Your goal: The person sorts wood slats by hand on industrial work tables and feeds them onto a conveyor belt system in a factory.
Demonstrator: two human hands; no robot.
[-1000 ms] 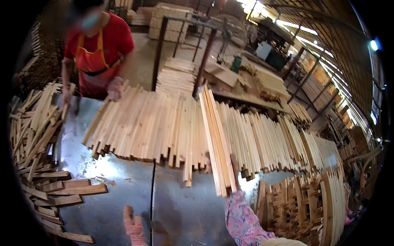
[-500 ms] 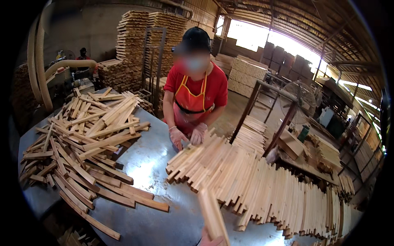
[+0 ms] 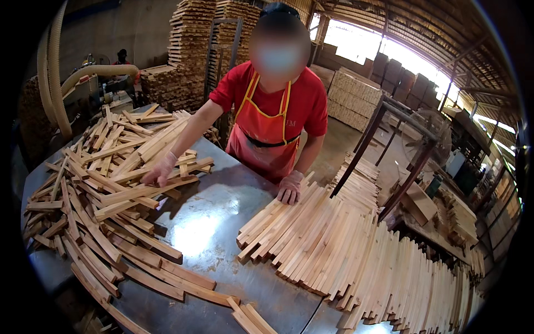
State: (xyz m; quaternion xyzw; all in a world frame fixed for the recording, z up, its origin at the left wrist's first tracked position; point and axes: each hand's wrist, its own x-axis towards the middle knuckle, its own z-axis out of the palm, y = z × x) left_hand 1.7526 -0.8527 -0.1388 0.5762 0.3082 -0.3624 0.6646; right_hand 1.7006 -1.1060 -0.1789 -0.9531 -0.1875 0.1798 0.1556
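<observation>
Neither of my hands shows in the head view. Two short wooden strips (image 3: pixel 250 318) rise from the lower edge, their near ends cut off by the picture's border. Whether a hand holds them there is hidden. To their left, a jumbled heap of wooden strips (image 3: pixel 130 195) covers that side of the metal table (image 3: pixel 206 222). On the right, many pale strips (image 3: pixel 334 250) lie side by side in a long row. Across the table, a co-worker's one gloved hand (image 3: pixel 161 171) reaches onto the heap, and the other gloved hand (image 3: pixel 290 187) rests by the row's far left end.
The co-worker (image 3: pixel 272 111), in a red shirt and apron, stands at the table's far edge. A metal frame (image 3: pixel 397 119) rises behind the row. Tall stacks of wood (image 3: pixel 189 50) and a ribbed hose (image 3: pixel 100 71) stand at the back left.
A hand of mine at the lower edge, holding a wooden strip, has gone out of view. Two strips now show lower left of there. The co-worker's one arm has stretched to the heap.
</observation>
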